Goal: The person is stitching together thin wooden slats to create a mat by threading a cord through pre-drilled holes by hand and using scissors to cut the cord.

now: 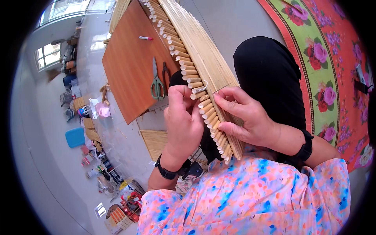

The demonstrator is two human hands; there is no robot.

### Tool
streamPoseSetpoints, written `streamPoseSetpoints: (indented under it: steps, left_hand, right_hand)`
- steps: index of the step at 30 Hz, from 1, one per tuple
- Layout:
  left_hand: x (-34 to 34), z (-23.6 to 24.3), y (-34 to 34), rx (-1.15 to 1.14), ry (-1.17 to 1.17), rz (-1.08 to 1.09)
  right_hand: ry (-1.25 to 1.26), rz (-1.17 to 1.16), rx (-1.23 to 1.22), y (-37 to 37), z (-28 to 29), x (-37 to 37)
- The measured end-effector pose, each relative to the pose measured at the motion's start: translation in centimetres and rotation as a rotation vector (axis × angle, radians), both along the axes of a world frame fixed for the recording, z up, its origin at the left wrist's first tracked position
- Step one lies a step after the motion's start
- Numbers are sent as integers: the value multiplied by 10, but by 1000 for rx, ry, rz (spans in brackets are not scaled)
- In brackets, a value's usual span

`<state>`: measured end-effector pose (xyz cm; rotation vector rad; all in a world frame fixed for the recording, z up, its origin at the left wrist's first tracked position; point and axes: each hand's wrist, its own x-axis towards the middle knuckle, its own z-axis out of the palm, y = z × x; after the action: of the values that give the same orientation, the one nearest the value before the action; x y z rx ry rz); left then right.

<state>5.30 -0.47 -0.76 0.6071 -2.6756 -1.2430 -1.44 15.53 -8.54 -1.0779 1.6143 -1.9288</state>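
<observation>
The person is holding a long bamboo mat (203, 58) made of thin slats, its edge lined with a row of short round wooden pegs (188, 72). The mat is stretching from the lap up and over the near edge of a reddish-brown tabletop (129, 70), where the far part is resting.

The left hand (182, 123) is pinching at the peg row, thumb and fingers pressed together around a thin pale thread or strip (201, 88) sticking out between two pegs. The right hand (244, 117) is lying against the slatted face just beside it, its grip closed on the mat's edge, with fingertips (219, 102) pressing on the pegs.

The mat is looking light but long and springy; the slats are probably stiff along their length and flexible across the row, so holding it near the spot being worked, as both hands are doing, seems sensible. The thread is likely slippery and easily snapped.

Green-handled scissors (157, 84) and a red-capped marker (145, 38) are lying on the tabletop, well apart from the hands. A floral rug (333, 58) is covering the floor to the right.
</observation>
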Motion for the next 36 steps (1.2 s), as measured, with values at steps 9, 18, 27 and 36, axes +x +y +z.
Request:
streamPoseSetpoints:
  steps: [9, 18, 27, 36]
  left_hand:
    - [4, 24, -10, 204, -57, 47]
    - [-65, -18, -91, 644, 88, 293]
    - [-25, 12, -101, 668, 357, 383]
    - [60, 71, -82, 835, 840, 458]
  right_hand:
    - [-24, 5, 21, -4, 0, 8]
    - [25, 74, 118, -11, -1, 18]
    - [-6, -74, 218, -8, 5, 40]
    - [376, -502, 169, 30, 60, 34]
